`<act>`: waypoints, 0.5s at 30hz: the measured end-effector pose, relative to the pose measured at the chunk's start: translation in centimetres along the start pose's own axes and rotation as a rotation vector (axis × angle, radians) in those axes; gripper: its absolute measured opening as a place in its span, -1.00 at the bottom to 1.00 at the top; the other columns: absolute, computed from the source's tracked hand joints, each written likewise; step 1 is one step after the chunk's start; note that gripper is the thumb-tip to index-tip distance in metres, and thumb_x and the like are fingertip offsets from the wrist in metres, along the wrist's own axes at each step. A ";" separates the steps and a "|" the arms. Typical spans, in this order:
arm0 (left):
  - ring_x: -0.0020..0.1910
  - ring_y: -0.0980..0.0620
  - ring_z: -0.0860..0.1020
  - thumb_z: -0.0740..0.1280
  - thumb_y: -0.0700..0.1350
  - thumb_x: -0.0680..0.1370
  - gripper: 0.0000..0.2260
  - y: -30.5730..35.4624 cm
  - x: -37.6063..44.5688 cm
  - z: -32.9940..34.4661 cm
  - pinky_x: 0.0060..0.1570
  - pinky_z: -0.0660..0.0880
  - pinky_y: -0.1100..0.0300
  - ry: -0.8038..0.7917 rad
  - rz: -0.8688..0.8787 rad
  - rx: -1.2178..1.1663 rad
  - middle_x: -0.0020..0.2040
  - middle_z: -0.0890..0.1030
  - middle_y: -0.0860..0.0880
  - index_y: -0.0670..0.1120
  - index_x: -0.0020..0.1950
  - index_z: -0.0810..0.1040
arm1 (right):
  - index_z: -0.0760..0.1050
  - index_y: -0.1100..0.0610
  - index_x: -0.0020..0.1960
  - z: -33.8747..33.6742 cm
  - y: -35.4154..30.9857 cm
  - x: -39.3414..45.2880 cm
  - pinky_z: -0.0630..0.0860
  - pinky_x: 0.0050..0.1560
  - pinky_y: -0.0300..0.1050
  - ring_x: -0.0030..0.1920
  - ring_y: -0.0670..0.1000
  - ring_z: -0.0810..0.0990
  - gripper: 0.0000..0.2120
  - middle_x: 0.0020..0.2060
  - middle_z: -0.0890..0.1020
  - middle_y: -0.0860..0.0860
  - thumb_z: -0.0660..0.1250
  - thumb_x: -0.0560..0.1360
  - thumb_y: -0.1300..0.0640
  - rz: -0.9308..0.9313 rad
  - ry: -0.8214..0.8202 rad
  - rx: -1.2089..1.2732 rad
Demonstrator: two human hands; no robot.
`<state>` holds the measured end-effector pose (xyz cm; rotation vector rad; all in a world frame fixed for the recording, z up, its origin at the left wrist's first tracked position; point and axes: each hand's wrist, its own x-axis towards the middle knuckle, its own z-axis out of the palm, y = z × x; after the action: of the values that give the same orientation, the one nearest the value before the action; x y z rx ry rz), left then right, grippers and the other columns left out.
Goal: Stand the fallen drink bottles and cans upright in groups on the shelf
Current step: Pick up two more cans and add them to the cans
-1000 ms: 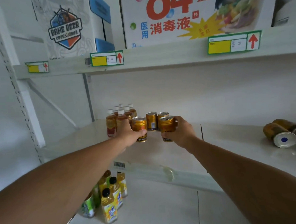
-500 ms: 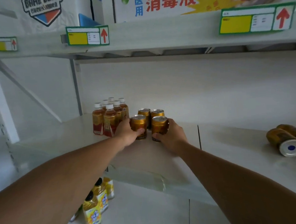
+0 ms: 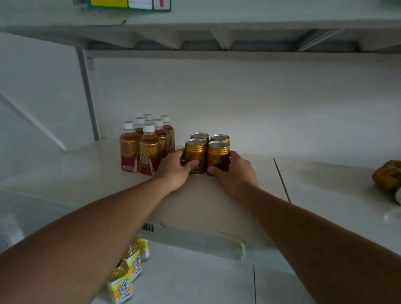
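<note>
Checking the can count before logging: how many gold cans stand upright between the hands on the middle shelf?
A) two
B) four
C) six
B: four gold cans stand in a two-by-two block, the left hand and right hand each gripping a front one.

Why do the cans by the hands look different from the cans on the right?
The four cans by the hands stand upright in a tight square; the right cans lie on their sides. The left hand and right hand each hold a standing can; nobody touches the fallen ones. Both are gold.
</note>
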<state>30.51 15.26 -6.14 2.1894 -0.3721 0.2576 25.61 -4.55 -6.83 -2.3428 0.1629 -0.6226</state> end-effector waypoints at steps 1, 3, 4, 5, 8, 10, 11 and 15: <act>0.36 -0.09 0.61 0.41 0.10 0.67 -0.60 -0.1 0.0 0.3 0.37 0.51 -0.05 0.015 0.007 0.037 0.35 0.68 -0.05 0.00 0.47 0.58 | 0.53 -0.05 0.29 0.2 0.1 0.1 0.57 0.06 -0.01 0.11 0.07 0.66 -0.46 0.12 0.71 -0.03 0.53 0.42 -0.25 0.003 0.007 -0.013; 0.40 -0.14 0.58 0.35 0.14 0.69 -0.55 0.0 0.0 0.9 0.38 0.51 -0.09 0.026 0.001 0.092 0.41 0.64 -0.08 0.00 0.55 0.51 | 0.52 -0.04 0.29 0.4 0.3 0.2 0.53 0.01 -0.03 0.09 0.08 0.66 -0.46 0.12 0.71 -0.01 0.51 0.44 -0.28 0.007 0.010 -0.046; 0.42 -0.16 0.56 0.33 0.16 0.70 -0.52 0.1 0.0 1.0 0.39 0.50 -0.11 0.024 -0.008 0.114 0.44 0.61 -0.10 0.00 0.59 0.47 | 0.50 -0.03 0.30 0.5 0.4 0.2 0.52 0.01 -0.02 0.10 0.09 0.66 -0.46 0.12 0.71 0.00 0.50 0.46 -0.29 0.006 0.008 -0.065; 0.44 -0.17 0.54 0.30 0.17 0.71 -0.50 0.1 0.0 1.1 0.40 0.49 -0.13 0.019 -0.012 0.136 0.47 0.58 -0.11 0.00 0.61 0.43 | 0.49 -0.02 0.31 0.6 0.5 0.1 0.53 0.02 -0.01 0.12 0.12 0.66 -0.45 0.14 0.70 0.02 0.49 0.47 -0.29 0.001 0.006 -0.081; 0.48 -0.20 0.49 0.26 0.17 0.73 -0.47 0.2 0.0 1.0 0.43 0.46 -0.17 -0.011 -0.018 0.190 0.53 0.50 -0.15 0.00 0.66 0.35 | 0.45 0.00 0.35 0.7 0.6 -0.1 0.55 0.06 0.02 0.16 0.16 0.66 -0.44 0.18 0.70 0.06 0.48 0.50 -0.26 -0.032 0.002 -0.111; 0.54 -0.21 0.43 0.25 0.17 0.74 -0.43 0.3 -0.1 1.0 0.47 0.42 -0.17 -0.021 -0.037 0.221 0.59 0.44 -0.16 -0.02 0.70 0.28 | 0.44 0.00 0.38 0.7 0.6 -0.2 0.56 0.08 0.03 0.18 0.16 0.66 -0.44 0.20 0.70 0.05 0.47 0.52 -0.25 -0.041 -0.003 -0.118; 0.56 -0.21 0.42 0.24 0.16 0.74 -0.42 0.4 -0.2 1.0 0.48 0.41 -0.17 -0.023 -0.041 0.229 0.61 0.42 -0.16 -0.03 0.71 0.26 | 0.44 0.00 0.39 0.7 0.5 -0.2 0.57 0.10 0.04 0.18 0.15 0.65 -0.44 0.20 0.70 0.05 0.47 0.52 -0.25 -0.043 -0.006 -0.117; 0.56 -0.21 0.42 0.27 0.11 0.74 -0.42 0.3 -0.5 0.9 0.48 0.42 -0.17 -0.035 -0.030 0.257 0.60 0.45 -0.15 -0.04 0.72 0.24 | 0.43 0.00 0.40 0.5 0.5 -0.3 0.55 0.07 0.02 0.19 0.15 0.65 -0.43 0.22 0.69 0.05 0.45 0.52 -0.26 -0.040 -0.016 -0.124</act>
<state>30.04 14.43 -6.64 2.4524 -0.3407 0.2636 25.65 -4.48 -7.59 -2.4749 0.1511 -0.6291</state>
